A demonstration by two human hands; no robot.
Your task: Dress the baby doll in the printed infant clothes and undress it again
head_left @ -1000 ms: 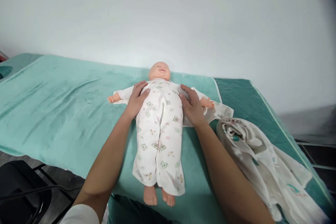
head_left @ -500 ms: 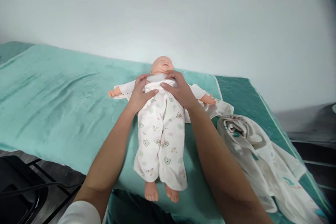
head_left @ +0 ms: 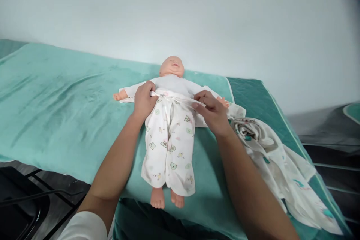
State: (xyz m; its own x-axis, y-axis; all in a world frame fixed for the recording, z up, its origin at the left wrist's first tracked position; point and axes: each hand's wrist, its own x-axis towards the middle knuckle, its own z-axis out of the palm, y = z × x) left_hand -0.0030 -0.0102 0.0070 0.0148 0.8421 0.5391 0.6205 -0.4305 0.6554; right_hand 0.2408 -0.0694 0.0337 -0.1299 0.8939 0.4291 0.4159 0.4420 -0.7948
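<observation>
From the head camera you look down on a bald, pinkish plastic baby doll (head_left: 171, 66) lying on its back, its head towards the plain pale wall (head_left: 180, 15) and its feet towards you. It wears a plain white long-sleeved cloth top (head_left: 174, 83) and white cotton trousers (head_left: 169, 142) printed with small green and yellow animals. The trousers cover both legs, and their waistband (head_left: 176, 97) crosses the doll's middle in gathered folds; the bare feet (head_left: 157, 198) stick out below the hems.

Your left hand (head_left: 144, 99) has the waistband at one side of the doll, fingers curled in and the grip narrow. Your right hand (head_left: 211, 109) pinches the band at the other side between thumb and bent fingers, so you hold the trousers at both ends (the band runs fairly straight between your hands). The doll's arms spread outward beyond them, and beneath the one on your right lies a flat white printed cloth (head_left: 236, 111).

Under the doll is a light turquoise plush sheet (head_left: 70, 112), with a darker green quilted cover (head_left: 250, 93) showing to the right. On that side, near your right forearm, sits a bunched white fabric garment (head_left: 275, 157) with teal patches, rolled at its upper end. A glossy black chair (head_left: 22, 210) stands at the lower left, and dark green cloth (head_left: 149, 221) shows at the near edge, below the doll's feet.
</observation>
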